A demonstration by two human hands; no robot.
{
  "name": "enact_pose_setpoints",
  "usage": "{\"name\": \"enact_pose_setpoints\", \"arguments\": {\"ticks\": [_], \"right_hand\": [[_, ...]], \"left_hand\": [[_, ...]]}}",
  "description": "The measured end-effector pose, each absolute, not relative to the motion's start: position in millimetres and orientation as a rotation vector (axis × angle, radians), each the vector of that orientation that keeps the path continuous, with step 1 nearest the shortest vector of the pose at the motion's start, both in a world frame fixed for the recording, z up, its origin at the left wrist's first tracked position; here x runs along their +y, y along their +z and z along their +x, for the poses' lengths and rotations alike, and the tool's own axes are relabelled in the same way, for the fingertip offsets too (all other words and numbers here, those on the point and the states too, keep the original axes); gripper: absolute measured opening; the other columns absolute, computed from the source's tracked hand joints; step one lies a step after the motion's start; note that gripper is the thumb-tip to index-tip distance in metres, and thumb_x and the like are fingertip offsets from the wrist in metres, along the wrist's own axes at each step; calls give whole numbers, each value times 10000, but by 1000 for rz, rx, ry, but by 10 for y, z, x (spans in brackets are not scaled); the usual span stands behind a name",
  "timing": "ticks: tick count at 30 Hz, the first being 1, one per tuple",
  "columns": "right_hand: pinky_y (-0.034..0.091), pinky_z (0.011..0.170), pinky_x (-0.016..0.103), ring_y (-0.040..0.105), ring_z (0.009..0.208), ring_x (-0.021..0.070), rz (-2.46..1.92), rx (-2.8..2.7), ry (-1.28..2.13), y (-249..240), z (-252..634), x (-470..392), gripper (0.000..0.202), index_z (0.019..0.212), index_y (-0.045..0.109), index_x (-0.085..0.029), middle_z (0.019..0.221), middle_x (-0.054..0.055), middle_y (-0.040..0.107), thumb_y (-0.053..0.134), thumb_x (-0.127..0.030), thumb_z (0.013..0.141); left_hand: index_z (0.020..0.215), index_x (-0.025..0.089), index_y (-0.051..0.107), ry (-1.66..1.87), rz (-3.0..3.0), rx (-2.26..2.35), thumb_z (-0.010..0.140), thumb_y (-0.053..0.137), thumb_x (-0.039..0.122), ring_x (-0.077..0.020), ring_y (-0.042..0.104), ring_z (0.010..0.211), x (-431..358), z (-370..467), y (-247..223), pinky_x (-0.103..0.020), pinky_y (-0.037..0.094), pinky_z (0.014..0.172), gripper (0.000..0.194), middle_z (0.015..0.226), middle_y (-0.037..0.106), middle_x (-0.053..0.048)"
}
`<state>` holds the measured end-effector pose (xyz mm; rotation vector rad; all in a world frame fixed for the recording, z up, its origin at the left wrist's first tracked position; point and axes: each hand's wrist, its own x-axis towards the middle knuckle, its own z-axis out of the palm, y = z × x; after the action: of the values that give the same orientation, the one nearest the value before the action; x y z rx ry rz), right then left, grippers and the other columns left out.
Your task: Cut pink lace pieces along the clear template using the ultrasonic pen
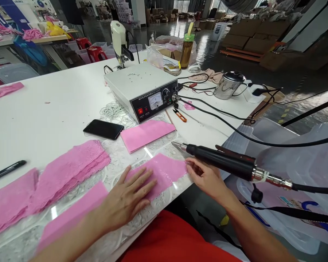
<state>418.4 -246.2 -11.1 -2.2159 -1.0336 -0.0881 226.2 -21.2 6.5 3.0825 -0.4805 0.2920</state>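
My left hand (131,198) lies flat with spread fingers on a pink fabric piece (162,169), which has a shiny, transparent-looking layer over it. At the piece's right corner, my right hand (203,176) pinches the edge between thumb and fingers. Just above that hand is a black pen-shaped tool (221,158) with a pointed metal tip aimed left and a cable at its rear; whether the hand supports it, I cannot tell. A folded pink sheet (147,134) lies beyond the piece. Another pink sheet (73,214) is partly under my left forearm.
Stacked pink lace pieces (71,174) lie left, near a phone (104,129) and a marker (7,171). Behind are a control box (142,91), thread snips (179,115), a glass jug (229,86) and a bottle (187,51). Plastic bins (297,156) stand right, beyond the table edge.
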Motion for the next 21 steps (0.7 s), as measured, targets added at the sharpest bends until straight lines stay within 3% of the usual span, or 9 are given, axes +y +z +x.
{"name": "enact_pose_setpoints", "arguments": {"ticks": [3,6,12,16,18,21], "right_hand": [[565,775,318,685,755,173,-2146,-1074,-141,-137,4193,-2523,200,992,682,-240,856,36,735,504,-266,905],[553,866,340,689,926,192,-2060,-1137,-204,-158,4191,-2578,220,995,688,-249,982,52,731,499,-189,900],[557,850,347,683,956,199,-2036,-1030,-146,-204,4172,-2630,217,958,705,-241,997,68,720,505,-193,888],[589,749,358,703,813,207,-1989,-691,-13,-271,4228,-2679,148,924,675,-225,881,61,735,568,-305,861],[598,756,376,706,825,213,-1859,-558,56,-289,4269,-2693,211,1009,635,-231,935,71,728,595,-354,842],[547,938,448,644,1100,237,-1671,-472,64,-261,4312,-2652,502,1263,487,-289,1283,97,609,653,-388,800]], "left_hand": [[1494,215,290,221,3023,-587,1011,368,390,-259,250,1443,-232,2520,79,-514,77,1198,520,1530,343,-61],[1483,238,313,116,2978,-675,1014,353,410,-255,274,1434,-252,2743,74,-510,114,1195,501,1531,338,-46],[1483,261,308,28,2953,-717,1016,329,440,-251,289,1428,-281,2907,14,-500,108,1194,501,1542,312,-33],[1485,260,304,43,2953,-699,1009,323,473,-246,260,1440,-280,2899,-10,-499,85,1197,522,1544,311,-36],[1485,248,306,53,2956,-706,1007,329,475,-249,258,1440,-277,2896,-11,-501,63,1198,530,1544,310,-42],[1485,240,309,65,2957,-713,1007,333,470,-249,254,1442,-274,2898,-11,-503,41,1198,531,1542,313,-50]]}}
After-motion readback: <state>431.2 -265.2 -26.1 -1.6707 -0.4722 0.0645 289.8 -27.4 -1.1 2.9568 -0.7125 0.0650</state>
